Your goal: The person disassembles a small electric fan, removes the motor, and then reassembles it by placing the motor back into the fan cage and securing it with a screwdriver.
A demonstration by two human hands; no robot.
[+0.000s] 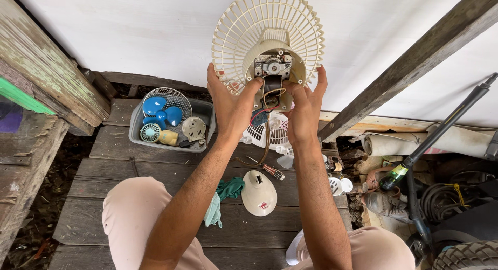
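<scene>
Cream plastic fan guard (268,29), round, ribbed with thin radial bars, is held up at chest height in front of a white wall (129,31). At its centre sits the bare fan motor (273,67): grey metal frame, coppery winding, loose wires (267,101) hanging below in yellow, red and dark.

Left hand (231,101) grips the lower left of the motor housing, thumb pressed toward the motor, fingers curled closed on the guard's rim. Right hand (306,106) clasps the lower right side, fingers spread upward along the bars, thumb near the wires. Both hands are closed on the assembly; the motor lies between the two thumbs, just above them.

Below, on weathered grey wooden planks (155,171): a grey plastic tub (202,112) holding a blue fan blade (158,109), a wire mesh guard (176,96) and a small teal ribbed disc (150,132). A cream dome-shaped cover (258,193) with a small red mark lies near the knees, a green cloth (228,189) just beside it. A screwdriver (270,170) with a striped handle rests beyond the cover.
</scene>
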